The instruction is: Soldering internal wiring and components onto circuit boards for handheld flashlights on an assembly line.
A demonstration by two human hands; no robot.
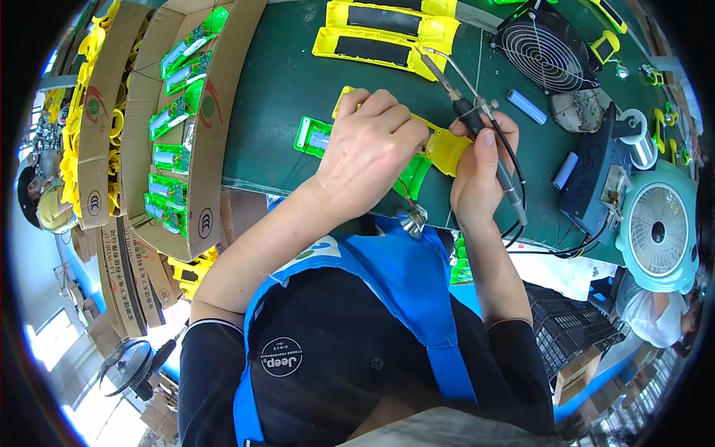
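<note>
My left hand (369, 149) is closed over a yellow plastic shell (447, 153), its fingers curled at the far edge and covering much of it. Under and beside that hand lies a green plastic shell (412, 177) with a blue cylindrical battery cell (319, 140) in it. A silver lamp reflector (412, 221) hangs on wires at its near end. In my right hand (480, 171) is a soldering iron (468, 113) with a thin curved metal feed tube, its tip pointing away and up-left. Fingers of that hand also lie close to the yellow shell's right end.
Several yellow shells (365, 46) with black pads lie at the back. A cardboard box (212, 141) at left holds green shells with batteries. To the right are a black fan (547, 48), loose blue cells (526, 106), a blue solder station (592, 167) with a wire spool, and a teal fan (659, 227).
</note>
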